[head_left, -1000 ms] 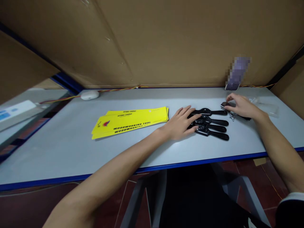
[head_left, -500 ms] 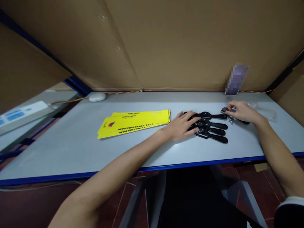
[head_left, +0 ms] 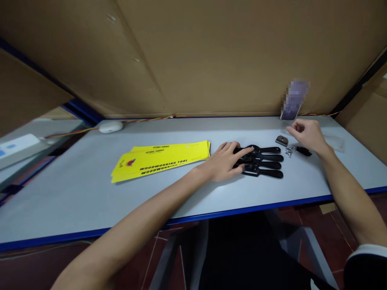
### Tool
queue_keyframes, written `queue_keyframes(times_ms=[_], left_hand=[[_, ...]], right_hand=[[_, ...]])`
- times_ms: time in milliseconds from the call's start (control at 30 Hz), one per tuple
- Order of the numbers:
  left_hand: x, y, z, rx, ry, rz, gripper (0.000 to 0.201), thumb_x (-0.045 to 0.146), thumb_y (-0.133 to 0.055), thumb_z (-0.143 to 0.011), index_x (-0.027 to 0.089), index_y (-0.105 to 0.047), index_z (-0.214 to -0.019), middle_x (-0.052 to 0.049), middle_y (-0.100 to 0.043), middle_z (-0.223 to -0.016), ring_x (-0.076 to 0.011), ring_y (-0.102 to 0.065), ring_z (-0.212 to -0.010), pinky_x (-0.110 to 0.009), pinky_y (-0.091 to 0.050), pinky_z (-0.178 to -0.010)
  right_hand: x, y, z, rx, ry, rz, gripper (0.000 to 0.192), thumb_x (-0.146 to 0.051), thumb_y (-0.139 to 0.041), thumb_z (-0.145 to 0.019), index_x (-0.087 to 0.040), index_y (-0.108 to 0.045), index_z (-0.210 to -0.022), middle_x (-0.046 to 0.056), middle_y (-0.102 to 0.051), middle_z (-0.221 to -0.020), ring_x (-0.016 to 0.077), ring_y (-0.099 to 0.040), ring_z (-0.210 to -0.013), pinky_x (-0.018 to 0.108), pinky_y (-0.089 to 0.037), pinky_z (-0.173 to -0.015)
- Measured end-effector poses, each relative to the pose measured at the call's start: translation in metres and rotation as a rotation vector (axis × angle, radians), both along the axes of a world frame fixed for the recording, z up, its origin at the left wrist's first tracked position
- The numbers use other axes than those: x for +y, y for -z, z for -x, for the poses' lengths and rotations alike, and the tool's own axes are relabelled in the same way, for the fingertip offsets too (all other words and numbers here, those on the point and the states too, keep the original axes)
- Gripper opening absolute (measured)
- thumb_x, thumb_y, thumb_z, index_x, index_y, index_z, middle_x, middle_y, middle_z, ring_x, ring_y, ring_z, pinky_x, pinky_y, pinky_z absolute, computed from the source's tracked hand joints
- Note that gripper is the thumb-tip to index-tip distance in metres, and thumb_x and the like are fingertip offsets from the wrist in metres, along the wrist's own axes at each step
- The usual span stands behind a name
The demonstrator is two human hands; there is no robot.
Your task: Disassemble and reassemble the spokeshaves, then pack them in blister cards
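Here, a grey table (head_left: 90, 193) with a blue front edge is seen from above, and a row of black spokeshave tools (head_left: 263, 161) near its middle serves as the landmark. There are about 4 of these tools, lying side by side with their handles pointing right. The left hand (head_left: 223, 163) lies flat and open on the left ends of the tools, fingers spread and touching them.

Just to the right of the tools and slightly behind them lies a small dark metal plate (head_left: 281, 140). Beside it, also right of the tools, sit some small silvery screws (head_left: 289, 151) and a short black part (head_left: 303, 151). The right hand (head_left: 305, 135) hovers just behind and right of these small parts, fingers loosely curled and holding nothing that can be seen.

Left of the tools, almost touching the left hand, lies a stack of yellow cards (head_left: 160, 159) printed with "WOODWORKING TOOL". Far left of the tools, at the back edge of the table, rests a white rounded object (head_left: 111, 127). Behind the tools stands a brown cardboard wall (head_left: 196, 60).
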State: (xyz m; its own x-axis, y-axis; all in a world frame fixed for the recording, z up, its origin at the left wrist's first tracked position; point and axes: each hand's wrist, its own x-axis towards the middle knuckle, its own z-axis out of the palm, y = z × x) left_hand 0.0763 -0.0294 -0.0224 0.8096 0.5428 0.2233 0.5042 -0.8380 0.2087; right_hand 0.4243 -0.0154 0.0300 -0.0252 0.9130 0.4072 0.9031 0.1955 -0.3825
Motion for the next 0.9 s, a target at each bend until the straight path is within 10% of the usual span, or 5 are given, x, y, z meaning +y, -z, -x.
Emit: queue_keyframes(times_ms=[300, 533, 900], left_hand=[[0.000, 0.002, 0.002, 0.027, -0.010, -0.048, 0.058, 0.041, -0.039, -0.102, 0.018, -0.051, -0.154, -0.020, -0.052, -0.137, -0.0371, -0.051, -0.130, -0.061, -0.046, -0.111], [-0.006, 0.000, -0.001, 0.079, 0.025, -0.082, 0.056, 0.033, -0.035, -0.103, 0.014, -0.053, -0.152, -0.022, -0.050, -0.153, -0.0382, -0.045, -0.147, -0.063, -0.037, -0.121], [-0.005, -0.004, -0.001, 0.077, 0.035, -0.045, 0.056, 0.036, -0.034, -0.104, 0.016, -0.054, -0.153, -0.019, -0.052, -0.159, -0.0376, -0.050, -0.142, -0.059, -0.041, -0.116]], right_hand=[[0.003, 0.002, -0.008, 0.023, 0.021, 0.038, 0.044, -0.053, -0.058, -0.084, -0.026, -0.043, -0.052, -0.002, -0.036, -0.052, 0.0169, -0.038, -0.055, 0.037, -0.034, -0.061], [0.008, 0.011, -0.007, -0.066, -0.089, 0.068, 0.027, -0.048, -0.059, -0.084, -0.027, -0.057, -0.068, 0.008, -0.071, -0.086, 0.0268, -0.065, -0.080, 0.043, -0.050, -0.079], [0.007, 0.022, -0.009, -0.212, -0.180, 0.246, 0.031, -0.043, -0.070, -0.081, -0.027, -0.057, -0.104, 0.011, -0.077, -0.112, 0.0352, -0.071, -0.102, 0.046, -0.053, -0.084]])
